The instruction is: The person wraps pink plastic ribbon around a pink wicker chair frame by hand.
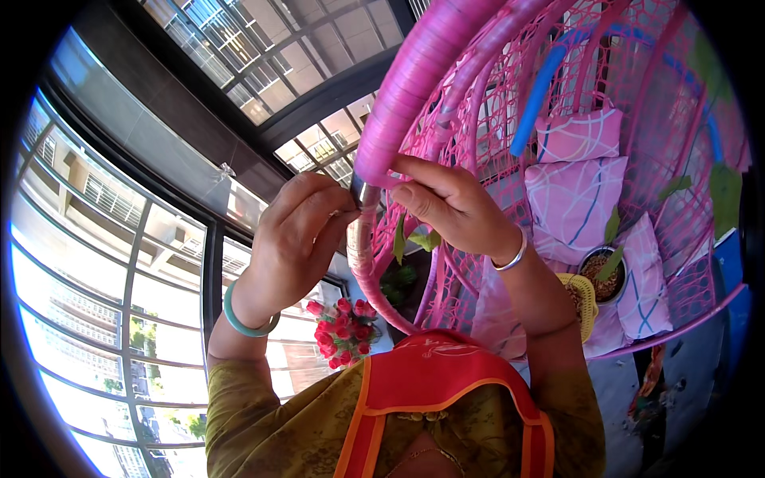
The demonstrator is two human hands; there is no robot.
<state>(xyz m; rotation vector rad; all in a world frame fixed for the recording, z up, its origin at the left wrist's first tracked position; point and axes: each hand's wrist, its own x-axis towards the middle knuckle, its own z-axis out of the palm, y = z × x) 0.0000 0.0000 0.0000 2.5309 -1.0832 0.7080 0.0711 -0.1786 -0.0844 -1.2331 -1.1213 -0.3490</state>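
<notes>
Pink-wrapped chair rim (pixel 410 95) upright ahead of you, your left hand (pixel 296 223) pinched narrow at its pale stretch (pixel 360 243), can't tell on what, your right hand (pixel 456 205) holding the wrapping's lower edge, 1 red rose bunch (pixel 343 328) beyond.

Bright daylight from the left
Light comes through the big window (pixel 80 327), and parts of it shine almost white. The window bars (pixel 128 319) bend like a bow, and the corners are all black.
</notes>
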